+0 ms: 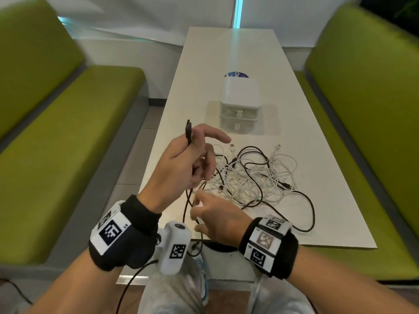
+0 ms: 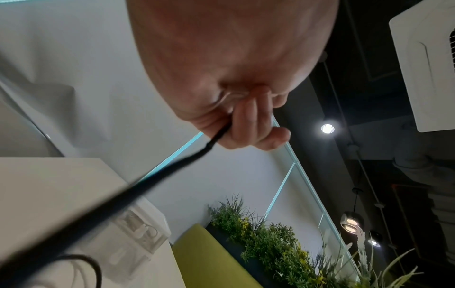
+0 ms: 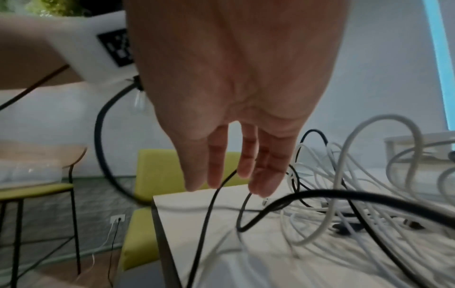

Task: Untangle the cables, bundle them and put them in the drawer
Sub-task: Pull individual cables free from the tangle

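Observation:
A tangle of white and black cables lies on the white table, in front of a small white two-drawer unit whose drawers are closed. My left hand is raised above the table's left edge and grips one black cable near its plug, which points up. In the left wrist view the fingers curl round that black cable. My right hand is lower, fingers straight and spread. In the right wrist view, black strands hang at its fingertips; I cannot tell if they touch.
Green padded benches stand along the left and right of the table. A blue round sticker lies behind the drawer unit. One black loop trails toward the table's near right corner. A white wall closes the far end.

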### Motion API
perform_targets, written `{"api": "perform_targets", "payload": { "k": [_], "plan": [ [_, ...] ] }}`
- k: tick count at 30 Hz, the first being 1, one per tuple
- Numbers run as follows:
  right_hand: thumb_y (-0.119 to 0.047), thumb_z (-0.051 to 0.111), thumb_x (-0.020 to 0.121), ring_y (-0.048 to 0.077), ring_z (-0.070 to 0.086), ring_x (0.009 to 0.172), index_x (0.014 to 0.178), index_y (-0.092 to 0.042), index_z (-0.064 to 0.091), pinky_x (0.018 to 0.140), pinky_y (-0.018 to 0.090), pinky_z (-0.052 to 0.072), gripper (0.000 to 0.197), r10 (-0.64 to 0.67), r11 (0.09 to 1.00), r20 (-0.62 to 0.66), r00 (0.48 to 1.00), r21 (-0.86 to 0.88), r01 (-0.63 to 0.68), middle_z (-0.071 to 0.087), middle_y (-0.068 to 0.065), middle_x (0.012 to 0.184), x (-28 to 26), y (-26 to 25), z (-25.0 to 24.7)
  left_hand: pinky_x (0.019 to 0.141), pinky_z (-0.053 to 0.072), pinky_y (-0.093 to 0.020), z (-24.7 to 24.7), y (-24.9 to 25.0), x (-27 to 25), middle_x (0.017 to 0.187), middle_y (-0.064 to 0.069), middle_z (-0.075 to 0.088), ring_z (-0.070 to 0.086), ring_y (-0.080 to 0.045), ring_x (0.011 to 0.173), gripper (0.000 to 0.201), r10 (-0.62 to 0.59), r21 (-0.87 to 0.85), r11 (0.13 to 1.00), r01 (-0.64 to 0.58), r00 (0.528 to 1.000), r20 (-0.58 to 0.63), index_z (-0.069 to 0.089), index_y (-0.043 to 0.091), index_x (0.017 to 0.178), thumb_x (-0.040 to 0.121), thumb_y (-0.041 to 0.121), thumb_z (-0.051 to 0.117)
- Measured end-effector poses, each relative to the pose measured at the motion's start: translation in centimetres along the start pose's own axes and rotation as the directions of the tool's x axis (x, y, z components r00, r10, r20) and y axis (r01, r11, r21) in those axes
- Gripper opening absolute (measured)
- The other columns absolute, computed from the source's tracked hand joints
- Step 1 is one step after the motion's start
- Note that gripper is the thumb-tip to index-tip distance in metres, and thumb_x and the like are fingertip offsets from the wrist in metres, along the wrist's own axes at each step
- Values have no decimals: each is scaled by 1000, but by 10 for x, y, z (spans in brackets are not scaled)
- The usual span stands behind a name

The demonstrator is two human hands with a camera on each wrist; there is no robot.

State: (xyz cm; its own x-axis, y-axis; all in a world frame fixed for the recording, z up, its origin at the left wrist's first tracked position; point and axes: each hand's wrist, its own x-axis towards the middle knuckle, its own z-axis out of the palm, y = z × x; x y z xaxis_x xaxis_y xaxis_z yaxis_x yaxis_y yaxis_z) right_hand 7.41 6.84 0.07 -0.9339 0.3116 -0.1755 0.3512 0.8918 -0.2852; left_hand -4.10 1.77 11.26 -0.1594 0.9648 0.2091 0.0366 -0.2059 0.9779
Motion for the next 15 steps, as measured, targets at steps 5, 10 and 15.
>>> {"api": "perform_targets", "payload": {
  "k": [5,10,15],
  "plan": [
    [-29,60,92,31,55,103,147,-19,24,84,42,49,66,129,988,-12,992,82,-127,51,12,119,8,3,6,37,18,-21,-12,2,2,53,-12,46,23,-14,35,50,16,-27,999,-17,999,-41,60,5,107,99,42,27],
    [-35,54,95,15,58,81,101,-14,70,74,29,45,26,126,976,-164,978,195,-92,65,-3,88,5,6,-17,37,19,-21,-10,2,2,54,-11,47,25,-11,36,48,-5,5,1000,6,999,-31,61,7,106,98,41,27],
    [-11,62,88,10,67,61,131,-28,42,62,26,53,51,95,682,60,994,724,-109,72,1,76,-43,18,-30,37,22,-18,-11,-1,4,54,-9,47,28,-7,36,49,-14,7,1000,14,999,-42,61,8,106,97,42,28]
  ]
}}
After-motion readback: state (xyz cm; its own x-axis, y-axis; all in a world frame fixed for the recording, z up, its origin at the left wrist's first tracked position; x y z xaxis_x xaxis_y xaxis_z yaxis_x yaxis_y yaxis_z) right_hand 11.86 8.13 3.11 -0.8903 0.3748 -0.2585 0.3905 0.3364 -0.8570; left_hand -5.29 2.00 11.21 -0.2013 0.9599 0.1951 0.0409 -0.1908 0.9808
